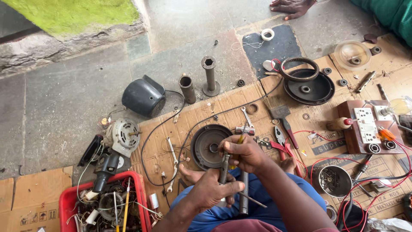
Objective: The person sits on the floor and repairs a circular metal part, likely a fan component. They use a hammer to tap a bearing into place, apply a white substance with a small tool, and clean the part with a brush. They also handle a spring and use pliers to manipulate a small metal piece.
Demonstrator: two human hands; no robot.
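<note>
My left hand [211,189] grips a grey metal shaft with a threaded or ribbed section [224,168], held upright over my lap. Just above it, my right hand [244,154] is closed on a thin tool with a yellow handle [241,138], its tip against the top of the shaft. A second metal rod [243,197] lies across my blue trousers below the hands. Right in front of my hands, a round dark motor cover [207,146] rests on the cardboard [223,107], with my bare foot [191,174] beside it.
Red-handled pliers [281,144], a paintbrush [281,116], spanners [173,159] and a black round housing [310,88] lie on the cardboard. A wooden switch board [365,129] with red wires sits right. A red bin [68,197] of parts, a motor [122,136] and a black cover [143,98] are left. Another person's hand [292,6] rests far off.
</note>
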